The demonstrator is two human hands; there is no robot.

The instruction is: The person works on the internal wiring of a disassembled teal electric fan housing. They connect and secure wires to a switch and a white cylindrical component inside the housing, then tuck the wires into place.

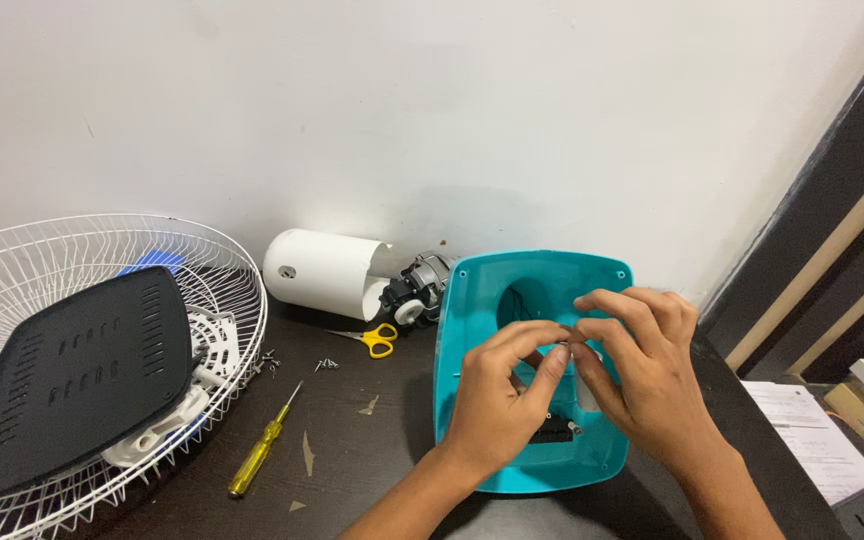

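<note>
both hands over the teal fan base shell [472, 400] on the dark surface [352, 450]. left hand [497, 395] and right hand [642, 370] fingertips pinched together on a small part above the shell's opening; too small to identify. keep wrists steady, shell flat. yellow screwdriver [264, 445] and loose screws [327, 364] lie left.

**Teal Housing and Small Metal Part**

Teal plastic housing [472, 300]: open side up, flat on dark table, large round opening near far end, corner screw holes visible. Small metal part [564, 346]: pinched above housing interior; details too small to resolve.
</note>
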